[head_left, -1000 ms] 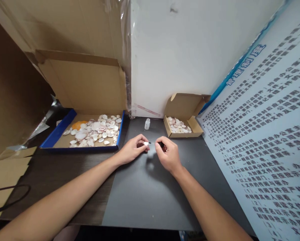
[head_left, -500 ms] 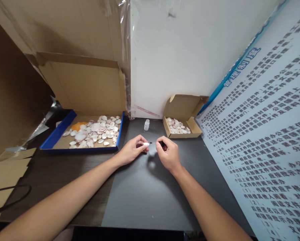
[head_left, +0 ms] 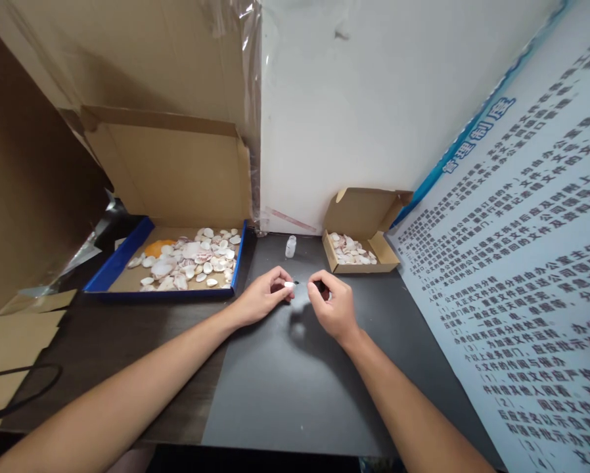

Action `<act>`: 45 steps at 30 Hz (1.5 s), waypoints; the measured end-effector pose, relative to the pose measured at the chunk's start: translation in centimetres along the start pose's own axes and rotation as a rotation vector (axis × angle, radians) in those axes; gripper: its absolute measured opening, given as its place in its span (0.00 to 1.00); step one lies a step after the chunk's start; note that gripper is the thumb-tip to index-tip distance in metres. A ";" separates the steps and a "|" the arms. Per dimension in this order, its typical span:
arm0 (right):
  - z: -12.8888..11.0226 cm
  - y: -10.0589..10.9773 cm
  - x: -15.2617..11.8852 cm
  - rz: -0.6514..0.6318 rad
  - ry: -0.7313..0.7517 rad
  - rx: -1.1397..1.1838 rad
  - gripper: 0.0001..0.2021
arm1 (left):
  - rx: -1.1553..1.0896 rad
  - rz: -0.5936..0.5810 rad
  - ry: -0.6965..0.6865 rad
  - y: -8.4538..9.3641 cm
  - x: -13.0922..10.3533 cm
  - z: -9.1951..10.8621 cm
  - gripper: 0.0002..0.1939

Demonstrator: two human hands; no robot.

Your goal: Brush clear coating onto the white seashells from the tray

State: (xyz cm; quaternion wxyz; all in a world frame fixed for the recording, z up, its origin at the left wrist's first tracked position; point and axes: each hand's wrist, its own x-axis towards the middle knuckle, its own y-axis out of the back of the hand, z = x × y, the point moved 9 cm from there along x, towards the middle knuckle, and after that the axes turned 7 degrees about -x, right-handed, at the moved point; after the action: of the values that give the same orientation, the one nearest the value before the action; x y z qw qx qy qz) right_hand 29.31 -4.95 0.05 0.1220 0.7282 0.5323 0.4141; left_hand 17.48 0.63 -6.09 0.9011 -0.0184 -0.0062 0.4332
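Between the thumb and fingers of my left hand (head_left: pixel 268 295) is a small white seashell (head_left: pixel 289 285). My right hand (head_left: pixel 335 305) is closed round the black cap of a small brush (head_left: pixel 319 286); most of the cap is hidden by my fingers. The brush's dark tip points left and sits right at the shell's edge; I cannot tell whether it touches. Just beyond my hands stands a small clear bottle (head_left: pixel 290 247) with whitish contents, upright and uncapped.
To the left, a blue-edged cardboard box (head_left: pixel 147 253) holds many shells and an orange piece. A smaller cardboard box (head_left: pixel 368 268) with shells stands at the back right. A grey mat (head_left: pixel 275 401) covers the table under my hands. A printed board (head_left: pixel 536 217) leans at right.
The shell has turned slightly in my left hand, and the brush tip is a little nearer to it. The whole view has shifted slightly.
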 end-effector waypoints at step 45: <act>1.2 -0.8 0.1 -0.059 -0.055 -0.003 0.07 | -0.053 -0.007 0.002 0.2 0.1 -0.8 0.12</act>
State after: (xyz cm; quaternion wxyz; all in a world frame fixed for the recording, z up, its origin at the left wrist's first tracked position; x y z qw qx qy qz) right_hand 29.69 -4.21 -1.11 0.1496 0.7231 0.5495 0.3910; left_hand 17.39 0.80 -6.85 0.9017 -0.0425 -0.0169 0.4299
